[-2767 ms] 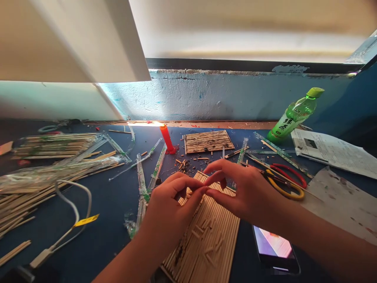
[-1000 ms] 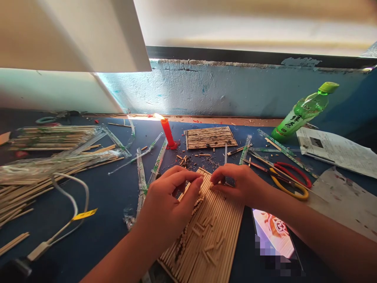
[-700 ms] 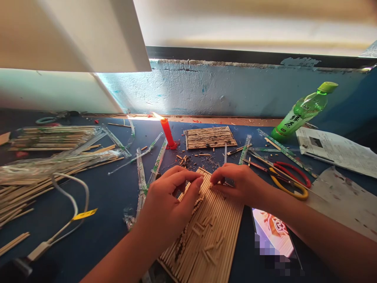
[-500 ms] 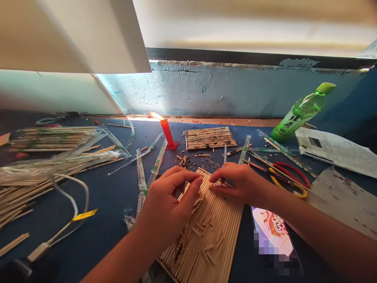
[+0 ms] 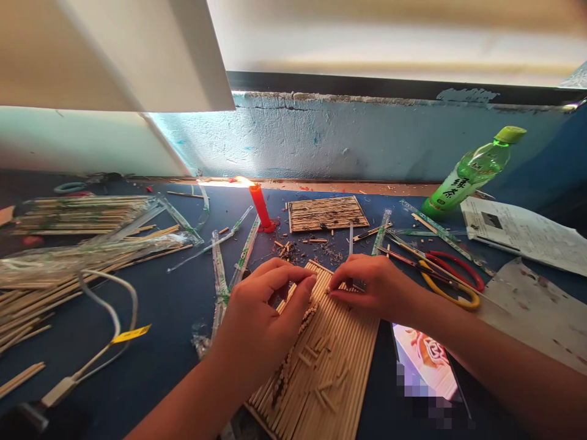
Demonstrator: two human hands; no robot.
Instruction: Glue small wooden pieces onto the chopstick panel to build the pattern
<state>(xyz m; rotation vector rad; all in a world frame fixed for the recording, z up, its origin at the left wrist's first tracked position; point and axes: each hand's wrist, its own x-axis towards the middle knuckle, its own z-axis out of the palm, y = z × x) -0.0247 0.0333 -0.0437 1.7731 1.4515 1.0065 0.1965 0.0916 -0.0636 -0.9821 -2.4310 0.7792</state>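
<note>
A panel of wooden sticks laid side by side (image 5: 353, 366) lies below both hands. My left hand (image 5: 268, 308) is over its far left part, thumb and forefinger pinched together; whatever is between them is too small to make out. Across from it, my right hand (image 5: 371, 281) has its thumb and forefinger closed low over the panel, and their contents are hidden. A curved row of short stick pieces (image 5: 280, 382) stands on the panel, partly covered by my left hand. Several loose cut pieces (image 5: 325, 385) lie on the sticks nearer to me.
A lit red candle (image 5: 260, 208) stands behind the hands, beside a smaller dark-stained stick panel (image 5: 328, 214). Scissors (image 5: 452, 281), a phone (image 5: 426, 357) and a green bottle (image 5: 472, 174) are on the right. Bundled sticks (image 5: 82, 217) and a white cable (image 5: 117, 305) lie left.
The fingers of my right hand have shifted slightly to the right, a little farther from my left fingertips. My left hand has hardly moved.
</note>
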